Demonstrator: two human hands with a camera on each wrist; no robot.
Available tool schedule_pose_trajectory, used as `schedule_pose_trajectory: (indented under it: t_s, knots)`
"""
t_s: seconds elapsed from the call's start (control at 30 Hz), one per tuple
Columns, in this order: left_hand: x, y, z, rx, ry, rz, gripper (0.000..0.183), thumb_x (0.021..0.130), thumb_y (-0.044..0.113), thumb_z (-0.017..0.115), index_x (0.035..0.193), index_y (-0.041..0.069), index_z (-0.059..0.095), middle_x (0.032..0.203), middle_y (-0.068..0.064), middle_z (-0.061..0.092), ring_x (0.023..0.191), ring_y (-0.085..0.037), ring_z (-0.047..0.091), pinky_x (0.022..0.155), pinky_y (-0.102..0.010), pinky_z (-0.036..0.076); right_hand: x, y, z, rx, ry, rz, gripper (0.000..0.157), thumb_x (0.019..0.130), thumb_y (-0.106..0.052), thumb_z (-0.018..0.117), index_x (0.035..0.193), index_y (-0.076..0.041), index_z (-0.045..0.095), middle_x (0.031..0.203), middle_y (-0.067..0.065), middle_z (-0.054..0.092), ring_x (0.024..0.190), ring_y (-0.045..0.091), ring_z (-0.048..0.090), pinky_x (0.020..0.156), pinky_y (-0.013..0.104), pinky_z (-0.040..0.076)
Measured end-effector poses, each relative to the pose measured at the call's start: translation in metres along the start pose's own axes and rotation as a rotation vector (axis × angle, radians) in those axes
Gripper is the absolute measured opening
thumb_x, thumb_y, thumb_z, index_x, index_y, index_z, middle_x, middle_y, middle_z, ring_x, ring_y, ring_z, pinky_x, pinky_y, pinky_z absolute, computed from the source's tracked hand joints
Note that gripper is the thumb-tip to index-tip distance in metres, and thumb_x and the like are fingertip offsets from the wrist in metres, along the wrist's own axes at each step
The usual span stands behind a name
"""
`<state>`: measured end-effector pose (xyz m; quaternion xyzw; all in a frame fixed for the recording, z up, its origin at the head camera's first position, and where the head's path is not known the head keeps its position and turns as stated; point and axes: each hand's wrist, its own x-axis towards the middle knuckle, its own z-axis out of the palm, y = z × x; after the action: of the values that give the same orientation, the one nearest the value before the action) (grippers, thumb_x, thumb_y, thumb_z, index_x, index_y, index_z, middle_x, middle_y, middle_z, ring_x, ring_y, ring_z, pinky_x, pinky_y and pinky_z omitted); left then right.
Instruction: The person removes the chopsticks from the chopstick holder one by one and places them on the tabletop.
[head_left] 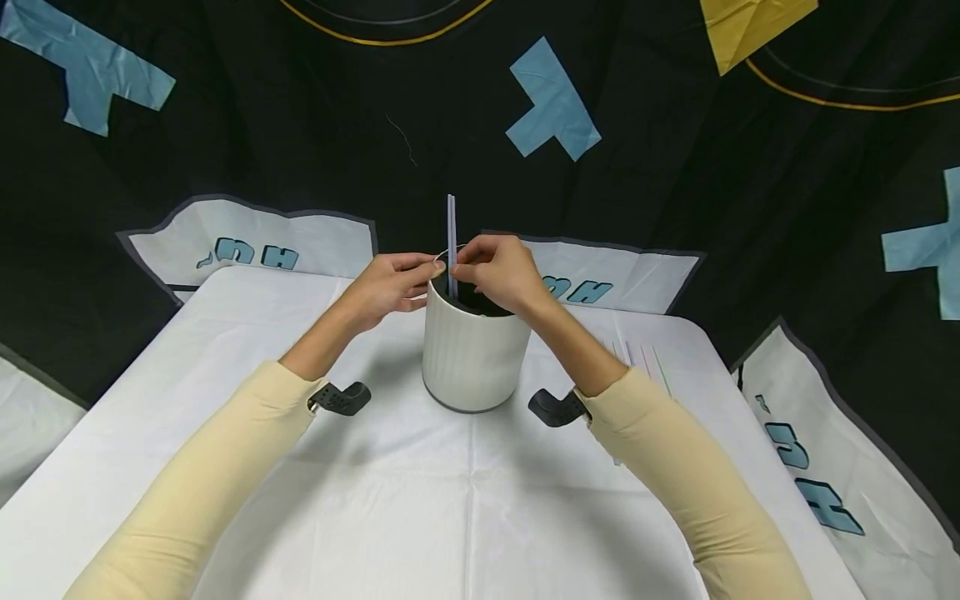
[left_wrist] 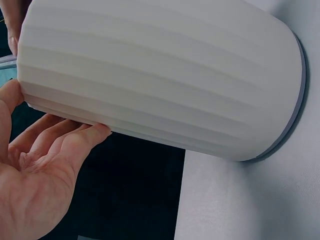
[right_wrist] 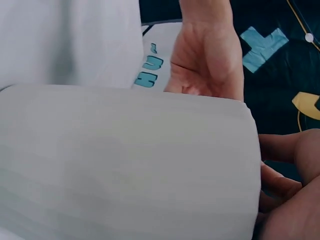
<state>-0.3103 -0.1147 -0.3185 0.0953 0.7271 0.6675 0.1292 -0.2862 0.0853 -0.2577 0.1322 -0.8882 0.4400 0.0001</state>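
A ribbed white pot (head_left: 477, 358) with a dark inside stands upright on the table. Thin lavender sticks (head_left: 452, 225), perhaps straws, rise from its opening near the left side. My left hand (head_left: 390, 287) holds the pot at its left rim; in the left wrist view that hand (left_wrist: 47, 170) has its thumb by the rim and fingers against the ribbed wall. Over the opening, my right hand (head_left: 498, 271) pinches at the sticks with thumb and forefinger. The right wrist view shows the right hand's fingers (right_wrist: 280, 182) beyond the rim, their tips hidden by the pot.
White cloth covers the table (head_left: 390, 500). Several thin coloured sticks (head_left: 658, 367) lie on its right side, partly behind my right forearm. A black curtain (head_left: 300, 125) with blue tape pieces (head_left: 555, 104) hangs behind the table.
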Motion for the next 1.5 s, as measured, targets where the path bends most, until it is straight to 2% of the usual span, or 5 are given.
schedule_pose_trajectory:
  t_s: [0.13, 0.5, 0.87, 1.13, 1.5]
  knots:
    - [0.000, -0.001, 0.001, -0.003, 0.003, -0.002, 0.047, 0.103, 0.030, 0.062, 0.142, 0.005, 0.056, 0.143, -0.014, 0.059, 0.130, -0.029, 0.059, 0.104, -0.041, 0.054, -0.001, 0.000, 0.001, 0.021, 0.022, 0.006, 0.012, 0.096, -0.015, 0.071, 0.104, -0.006, 0.072, 0.102, 0.010, 0.068, 0.088, 0.025, 0.064, 0.078, 0.032, 0.061]
    - [0.003, -0.001, 0.005, -0.017, 0.019, 0.004, 0.045, 0.102, 0.027, 0.063, 0.140, 0.003, 0.058, 0.140, -0.014, 0.061, 0.125, -0.027, 0.062, 0.102, -0.039, 0.056, -0.008, 0.005, -0.018, 0.282, 0.032, 0.095, 0.014, 0.099, -0.011, 0.067, 0.109, -0.001, 0.065, 0.117, 0.015, 0.068, 0.092, 0.026, 0.074, 0.083, 0.032, 0.064]
    - [0.003, -0.001, 0.007, 0.009, 0.045, -0.004, 0.045, 0.102, 0.027, 0.064, 0.140, 0.004, 0.057, 0.140, -0.012, 0.061, 0.121, -0.025, 0.063, 0.101, -0.040, 0.056, -0.014, 0.023, -0.047, 0.499, 0.121, 0.112, 0.010, 0.100, -0.009, 0.064, 0.107, -0.002, 0.061, 0.103, 0.014, 0.069, 0.080, 0.020, 0.074, 0.079, 0.030, 0.064]
    - [0.002, 0.000, 0.005, 0.009, 0.049, -0.012, 0.047, 0.101, 0.027, 0.065, 0.141, 0.005, 0.057, 0.142, -0.012, 0.059, 0.128, -0.026, 0.061, 0.102, -0.039, 0.055, -0.019, 0.029, -0.068, 0.646, 0.204, 0.133, 0.013, 0.101, -0.013, 0.063, 0.112, -0.006, 0.062, 0.114, 0.015, 0.068, 0.089, 0.019, 0.074, 0.081, 0.028, 0.063]
    - [0.001, 0.000, 0.004, 0.029, 0.044, -0.010, 0.046, 0.101, 0.027, 0.065, 0.141, 0.005, 0.057, 0.142, -0.012, 0.059, 0.128, -0.027, 0.060, 0.102, -0.040, 0.056, -0.025, 0.039, -0.092, 0.731, 0.300, 0.148, 0.018, 0.101, -0.018, 0.064, 0.114, -0.006, 0.064, 0.106, 0.009, 0.070, 0.089, 0.018, 0.076, 0.082, 0.028, 0.062]
